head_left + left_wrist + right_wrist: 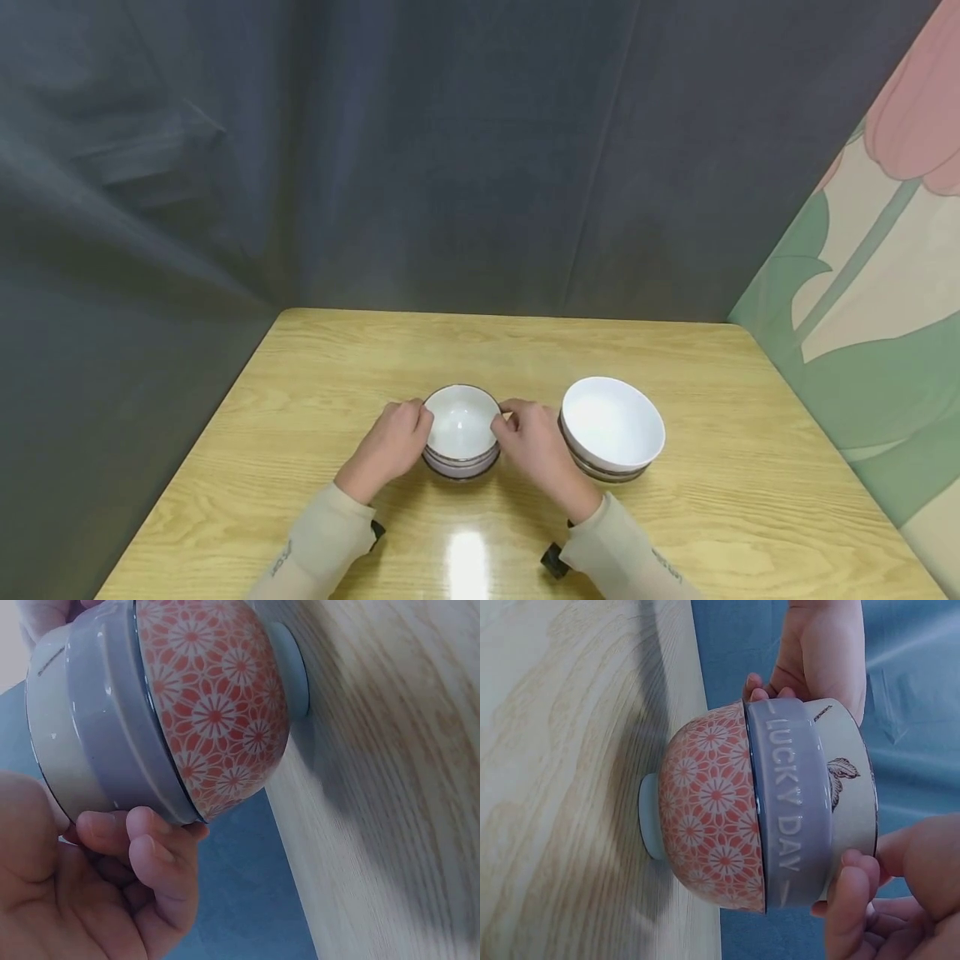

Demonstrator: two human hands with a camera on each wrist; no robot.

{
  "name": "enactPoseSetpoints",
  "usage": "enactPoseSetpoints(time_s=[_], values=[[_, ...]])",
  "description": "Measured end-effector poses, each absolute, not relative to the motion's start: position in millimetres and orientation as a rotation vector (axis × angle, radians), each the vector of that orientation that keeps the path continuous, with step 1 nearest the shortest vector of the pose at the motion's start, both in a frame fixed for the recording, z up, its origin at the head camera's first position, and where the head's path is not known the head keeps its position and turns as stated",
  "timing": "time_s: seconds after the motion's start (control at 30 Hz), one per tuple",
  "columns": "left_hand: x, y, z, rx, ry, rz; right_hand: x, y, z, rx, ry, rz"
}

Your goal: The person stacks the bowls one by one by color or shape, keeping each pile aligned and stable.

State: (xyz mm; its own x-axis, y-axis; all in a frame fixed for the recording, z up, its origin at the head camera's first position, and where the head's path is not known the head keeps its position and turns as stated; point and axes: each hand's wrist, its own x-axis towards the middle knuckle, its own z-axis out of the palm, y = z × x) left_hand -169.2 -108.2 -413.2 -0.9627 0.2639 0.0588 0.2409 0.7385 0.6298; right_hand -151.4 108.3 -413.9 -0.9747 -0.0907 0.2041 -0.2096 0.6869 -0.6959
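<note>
Three small bowls stand nested in a stack at the middle of the table. The top one is a cream bowl with a dark rim and a brown leaf drawing. Under it comes a lilac-grey bowl lettered "LUCKY DAY". A red bowl with white flowers is at the bottom, its pale foot towards the wood. My left hand pinches the cream bowl's rim on the left side, thumb at the rim and fingers below. On the opposite side my right hand pinches the same rim.
Right of my right hand stands a second stack, with a large white bowl on top and brown-edged bowls beneath. The wooden table backs onto a dark curtain. A tulip-patterned cloth hangs on the right.
</note>
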Motion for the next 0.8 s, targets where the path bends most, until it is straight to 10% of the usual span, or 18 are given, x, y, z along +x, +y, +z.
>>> enactPoseSetpoints(time_s=[0.8], values=[[-169.6,-106.7,-419.0,0.401,2.876,1.069,-151.8,112.0,-414.3,0.201,-2.816,1.196]])
